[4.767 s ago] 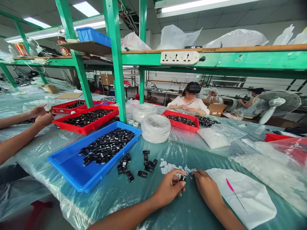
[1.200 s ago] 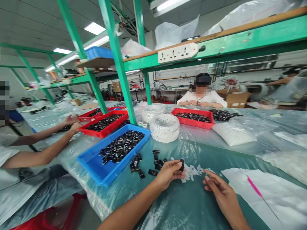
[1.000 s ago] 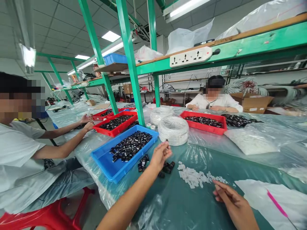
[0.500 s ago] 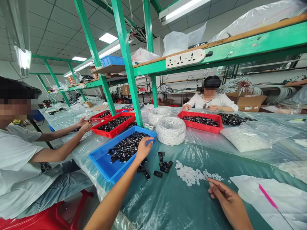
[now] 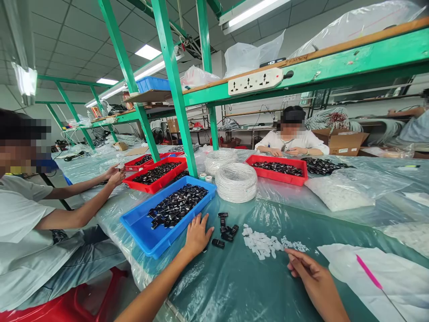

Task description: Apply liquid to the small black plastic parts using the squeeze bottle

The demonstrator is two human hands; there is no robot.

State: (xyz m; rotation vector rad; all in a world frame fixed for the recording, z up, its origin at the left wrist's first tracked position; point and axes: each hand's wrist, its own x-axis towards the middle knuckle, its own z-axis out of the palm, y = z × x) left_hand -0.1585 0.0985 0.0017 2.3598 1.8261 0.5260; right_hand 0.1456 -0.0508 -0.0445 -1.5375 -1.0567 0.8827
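Note:
My left hand [image 5: 198,233] lies palm down against the near right side of the blue tray [image 5: 134,223], fingers spread, covering some small black plastic pieces on the table. Inside the tray is a heap of the same black pieces [image 5: 177,205]. A few loose black pieces [image 5: 228,232] lie just right of that hand. My right hand [image 5: 310,273] hovers by the near edge of a pile of white plastic pieces [image 5: 261,243] and smaller white bits [image 5: 295,244]. Its thumb and index finger are pressed together; anything between them is too small to make out.
White cable coils [image 5: 236,182] stand behind the loose pieces. Red trays [image 5: 275,170] of black pieces sit farther back. A pink-handled tool [image 5: 368,270] lies on a white sheet at right. A green post [image 5: 177,98] rises behind the blue tray. Co-workers sit left and opposite.
My left hand has come down and toward me, from over the blue tray's far right corner to the table beside it. The right hand stays by the white pieces.

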